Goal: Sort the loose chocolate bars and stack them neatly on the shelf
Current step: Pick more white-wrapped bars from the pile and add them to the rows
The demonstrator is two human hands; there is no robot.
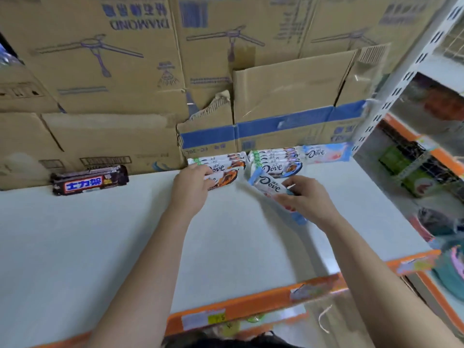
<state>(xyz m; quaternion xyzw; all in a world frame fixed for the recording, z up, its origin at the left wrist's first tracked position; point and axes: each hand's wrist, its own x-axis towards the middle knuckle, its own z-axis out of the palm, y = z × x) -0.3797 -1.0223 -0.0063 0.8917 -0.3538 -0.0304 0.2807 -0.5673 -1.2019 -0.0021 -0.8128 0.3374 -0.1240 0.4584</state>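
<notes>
Left hand [192, 188] gripped brown Dove bar [223, 180], likely squaring it to matching stack [221, 160]. Right hand [307, 200] pinched blue Dove bar [268, 186], probably for sorting.

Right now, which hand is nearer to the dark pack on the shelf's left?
Left. The left hand touches the brown Dove stack, right of the dark pack; the right hand holds a blue Dove bar farther right.

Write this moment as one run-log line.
left hand: grips brown Dove bar at matching stack | right hand: pinches blue Dove bar, tilted | Snickers bars: far left, untouched
</notes>
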